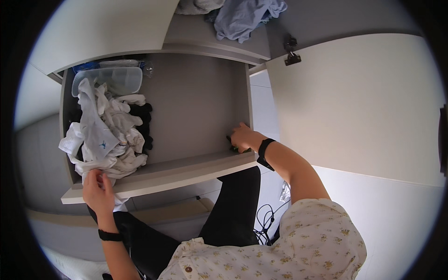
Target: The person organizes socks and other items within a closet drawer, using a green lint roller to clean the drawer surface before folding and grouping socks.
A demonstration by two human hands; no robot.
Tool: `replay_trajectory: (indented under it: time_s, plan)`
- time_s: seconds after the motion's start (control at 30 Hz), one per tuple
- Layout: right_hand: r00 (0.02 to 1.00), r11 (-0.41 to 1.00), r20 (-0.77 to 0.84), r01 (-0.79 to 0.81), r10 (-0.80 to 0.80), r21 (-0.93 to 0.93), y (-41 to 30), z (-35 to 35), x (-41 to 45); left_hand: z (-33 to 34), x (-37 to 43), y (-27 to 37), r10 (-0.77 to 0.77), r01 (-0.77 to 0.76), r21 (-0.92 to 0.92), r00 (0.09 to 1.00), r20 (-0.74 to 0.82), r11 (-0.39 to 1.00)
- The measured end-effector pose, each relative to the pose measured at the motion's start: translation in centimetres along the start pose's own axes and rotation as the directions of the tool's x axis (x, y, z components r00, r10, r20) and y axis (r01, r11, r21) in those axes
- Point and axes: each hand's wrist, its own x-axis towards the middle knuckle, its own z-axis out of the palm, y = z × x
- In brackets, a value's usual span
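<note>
An open drawer [196, 105] lies before me. White and grey socks [112, 122] are heaped along its left side, with black socks [145, 122] partly beneath them. Behind the heap, a clear plastic container [119, 78] leans at the back left. My left hand [98, 190] is at the drawer's front left edge, fingers bent around white fabric at the heap's near end. My right hand [243, 138] reaches into the front right corner, its fingers at a small dark and green item [235, 148]; the hand partly hides it, so its kind and the grip are unclear.
Above the drawer, a shelf holds rumpled blue-grey clothing [241, 19]. A hinged cabinet door [357, 105] stands open at the right. Clear plastic packaging [148, 68] lies at the drawer's back. Black cables [266, 220] are on the floor beside my leg.
</note>
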Motion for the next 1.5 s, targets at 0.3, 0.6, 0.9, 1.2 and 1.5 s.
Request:
replay_trajectory:
  time_s: [0.3, 0.6, 0.9, 1.2, 1.5]
  plan:
    - [0.487, 0.663, -0.451, -0.527, 0.748, 0.532, 5.9, -1.2, -9.4, -0.6, -0.4, -0.7, 0.009, -0.009, 0.013, 1.000, -0.022, 1.000]
    - [0.805, 0.993, -0.586, 0.115, -0.091, 0.003, 2.3, 1.7, -3.7, -0.4, 0.0, -0.2, 0.060, -0.058, 0.046, 0.997, -0.044, 0.997]
    - [0.814, 0.900, -0.424, -0.435, 0.396, 0.005, 9.0, -4.5, 4.8, -0.6, 0.0, -0.6, 0.024, -0.024, 0.050, 1.000, 0.003, 0.998]
    - [0.178, 0.603, -0.633, -0.572, 0.753, 0.557, 13.3, -6.1, 6.5, 0.1, -0.4, -0.9, -0.032, 0.027, 0.052, 0.993, 0.111, 0.998]
    - [0.376, 0.386, -0.246, -0.361, 0.893, 0.849, 9.2, -1.8, -1.7, 0.4, 0.0, -0.5, 0.004, -0.006, 0.040, 0.998, 0.058, 0.999]
